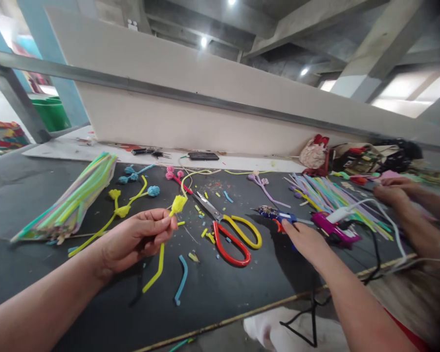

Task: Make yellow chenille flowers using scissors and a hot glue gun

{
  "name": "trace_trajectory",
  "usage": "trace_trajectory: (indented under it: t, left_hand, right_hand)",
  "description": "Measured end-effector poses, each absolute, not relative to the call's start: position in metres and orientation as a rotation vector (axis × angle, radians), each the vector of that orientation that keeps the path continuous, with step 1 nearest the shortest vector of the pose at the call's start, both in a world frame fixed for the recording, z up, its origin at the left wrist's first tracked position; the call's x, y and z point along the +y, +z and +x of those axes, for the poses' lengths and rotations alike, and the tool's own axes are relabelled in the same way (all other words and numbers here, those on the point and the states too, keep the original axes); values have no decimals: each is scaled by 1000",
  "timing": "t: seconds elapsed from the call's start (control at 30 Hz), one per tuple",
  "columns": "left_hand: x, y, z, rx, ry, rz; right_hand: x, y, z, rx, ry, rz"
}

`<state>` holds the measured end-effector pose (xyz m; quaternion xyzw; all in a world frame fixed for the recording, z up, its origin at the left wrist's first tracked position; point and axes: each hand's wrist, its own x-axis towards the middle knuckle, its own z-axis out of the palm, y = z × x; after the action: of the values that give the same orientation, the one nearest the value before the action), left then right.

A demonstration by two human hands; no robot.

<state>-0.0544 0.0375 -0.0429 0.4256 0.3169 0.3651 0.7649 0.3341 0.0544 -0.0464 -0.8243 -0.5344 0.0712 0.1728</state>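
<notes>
Pinched in my left hand (146,234) is a yellow pipe-cleaner flower (178,204), its bud up and its bent stem hanging below the fingers. My right hand (302,237) grips a blue glue gun (275,213) with an orange trigger, nozzle pointing left, just over the table. Between the hands lie scissors (232,234) with one red and one yellow handle, blades partly apart. A loose blue pipe-cleaner piece (182,278) rests below them. Left of the scissors, a yellow pipe-cleaner sprig (122,211) and a blue flower (153,191) lie on the table.
Pipe-cleaner bundles lie at left (77,195) and right (333,195). A magenta power strip (335,230) with white and black cords sits at right, near a co-worker's hands (396,193). A dark phone (203,156) lies by the white partition (190,122). Scraps litter the dark table (242,288).
</notes>
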Motion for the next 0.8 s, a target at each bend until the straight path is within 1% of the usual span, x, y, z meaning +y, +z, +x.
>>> trace_trajectory:
  t: [0.2, 0.27, 0.33, 0.4, 0.47, 0.53, 0.67, 0.8]
  left_hand:
    - [35, -44, -53, 629, 717, 935]
    - [35, -44, -53, 621, 714, 938]
    - [35, -44, -52, 613, 712, 944]
    - [36, -44, -52, 606, 709, 947]
    - [37, -44, -53, 611, 714, 941]
    - [38, -44, -53, 633, 725, 926]
    - [39, -44, -55, 657, 743, 913]
    - [39, -45, -53, 654, 742, 916]
  right_hand:
    - [52, -28, 334, -1648, -10, -2410]
    - [47, -19, 318, -1703, -98, -2353]
    - [42, -17, 289, -1798, -153, -2196]
    - [39, -22, 252, -1917, -95, -2039]
    - [40, -31, 216, -2084, 88, -1822]
    - [46, -40, 188, -2210, 192, -1597]
    - [64, -51, 153, -2395, 130, -1366]
    - [73, -59, 134, -2473, 83, -1320]
